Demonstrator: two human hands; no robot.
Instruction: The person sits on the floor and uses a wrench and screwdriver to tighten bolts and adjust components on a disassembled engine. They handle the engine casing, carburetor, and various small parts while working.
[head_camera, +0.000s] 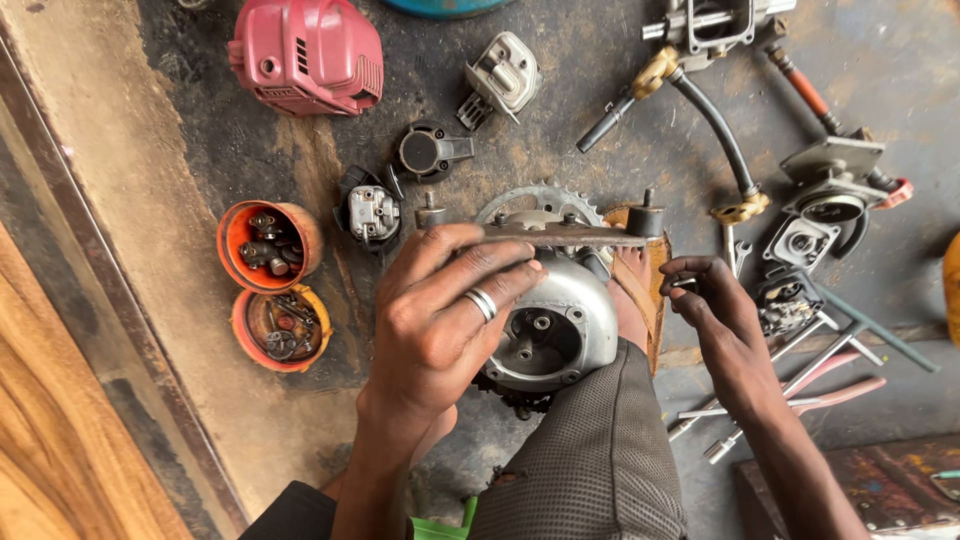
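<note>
Two bare hands work over a dirty concrete floor, with a knee in grey checked cloth rising between them. The left hand, a ring on one finger, lies palm down with its fingers spread and curled over a round silver engine housing, pressing on its top edge. Just beyond those fingertips a flat metal bar crosses the housing, a dark rubber mount at each end, and a toothed sprocket shows behind it. The right hand hovers just beside the housing, fingertips pinched together on something small, perhaps a bolt; it is too small to make out. Past its fingers lie wrenches and T-handled drivers and red-handled pliers. Left of the left hand's fingers stand two orange cups of small parts. Farther off rest a carburettor, a black cap, a silver muffler, a red engine cover and a black hose. Both forearms are cut off at the lower edge.
</note>
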